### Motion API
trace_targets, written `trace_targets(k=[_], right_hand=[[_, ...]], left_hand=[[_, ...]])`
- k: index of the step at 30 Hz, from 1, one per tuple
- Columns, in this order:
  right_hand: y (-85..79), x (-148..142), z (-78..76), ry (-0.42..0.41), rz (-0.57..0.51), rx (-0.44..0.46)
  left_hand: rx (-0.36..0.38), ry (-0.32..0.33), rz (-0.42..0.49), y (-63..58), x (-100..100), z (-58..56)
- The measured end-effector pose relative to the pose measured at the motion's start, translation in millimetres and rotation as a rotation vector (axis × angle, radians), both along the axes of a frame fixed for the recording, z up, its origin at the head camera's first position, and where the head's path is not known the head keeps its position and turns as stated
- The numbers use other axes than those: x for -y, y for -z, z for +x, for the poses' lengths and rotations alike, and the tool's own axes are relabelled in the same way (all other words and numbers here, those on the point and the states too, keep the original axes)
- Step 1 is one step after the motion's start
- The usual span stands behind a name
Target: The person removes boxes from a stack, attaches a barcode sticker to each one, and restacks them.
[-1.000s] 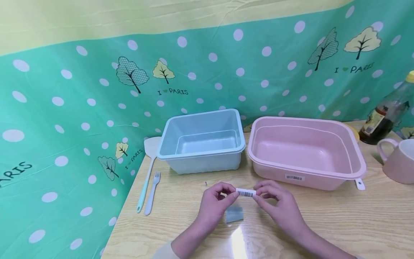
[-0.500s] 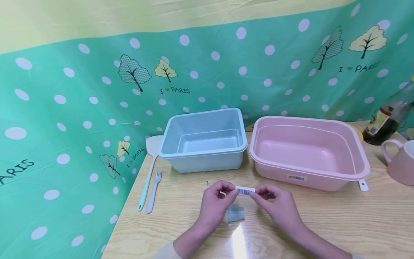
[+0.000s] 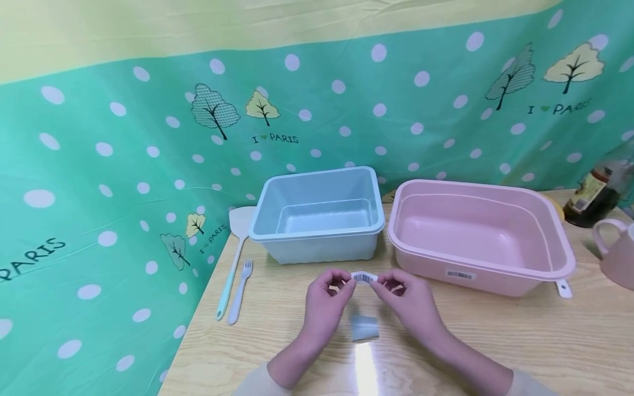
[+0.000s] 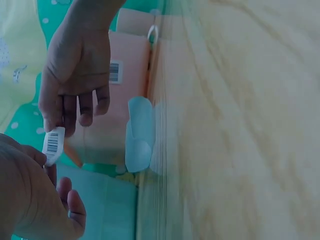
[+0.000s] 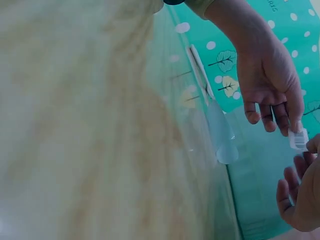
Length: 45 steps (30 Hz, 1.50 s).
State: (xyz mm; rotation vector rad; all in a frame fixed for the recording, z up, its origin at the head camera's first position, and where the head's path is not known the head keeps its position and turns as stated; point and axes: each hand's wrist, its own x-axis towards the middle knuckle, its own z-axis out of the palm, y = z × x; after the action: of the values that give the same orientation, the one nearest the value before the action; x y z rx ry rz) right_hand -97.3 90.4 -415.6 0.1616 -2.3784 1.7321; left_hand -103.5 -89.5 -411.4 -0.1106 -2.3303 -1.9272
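Observation:
A small white barcode label point(image 3: 364, 277) is stretched between both hands above the table, bowed upward in the middle. My left hand point(image 3: 322, 305) pinches its left end between thumb and index finger. At the right end, my right hand point(image 3: 411, 302) pinches it the same way. In the left wrist view the barcode label point(image 4: 53, 142) appears bent, with the right hand point(image 4: 77, 70) above it. A pale blue curled piece point(image 3: 365, 327) lies on the table below the hands, touched by neither. The right wrist view shows this blue piece point(image 5: 221, 132) as well.
Behind the hands stand a light blue tub point(image 3: 317, 245) and a pink tub point(image 3: 482, 269) bearing another barcode label point(image 3: 460, 274). A spatula point(image 3: 233, 275) and a fork point(image 3: 240, 291) lie to the left. At right are a dark sauce bottle point(image 3: 591, 192) and a pink mug point(image 3: 619, 256).
Both hands have moved slightly away from me and closer together. The barcode label, flat before, now bows in the middle. The head view has shifted a little to the left.

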Motion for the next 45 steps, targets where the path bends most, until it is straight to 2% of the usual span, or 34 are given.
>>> trace_targets(k=[5,10,14,22,28,40,45], right_hand=[[0.8,9.8,-10.3,-0.052,-0.006,0.003],[2.2,18.8,-17.6,-0.090,-0.011,0.053],[3.0,24.0,-22.0,-0.130,-0.023,0.054],[10.4,33.7,-35.4,-0.213,-0.017,0.081],[12.1,40.0,-41.6,-0.230,-0.035,0.136],[12.8,52.6,-51.1,-0.292,-0.104,0.186],[11.1,57.0,-54.6,-0.290,-0.120,0.217]], left_hand=[[0.015,-0.061,0.012,3.5,4.0,-8.3],[0.059,-0.102,0.020,7.3,8.5,-13.5],[0.090,-0.134,0.021,7.8,11.8,-17.5],[0.142,-0.205,0.084,11.8,18.5,-25.8],[0.165,-0.207,0.106,13.8,22.3,-29.8],[0.202,-0.232,0.138,15.5,31.7,-38.2],[0.205,-0.231,0.162,15.8,35.6,-40.7]])
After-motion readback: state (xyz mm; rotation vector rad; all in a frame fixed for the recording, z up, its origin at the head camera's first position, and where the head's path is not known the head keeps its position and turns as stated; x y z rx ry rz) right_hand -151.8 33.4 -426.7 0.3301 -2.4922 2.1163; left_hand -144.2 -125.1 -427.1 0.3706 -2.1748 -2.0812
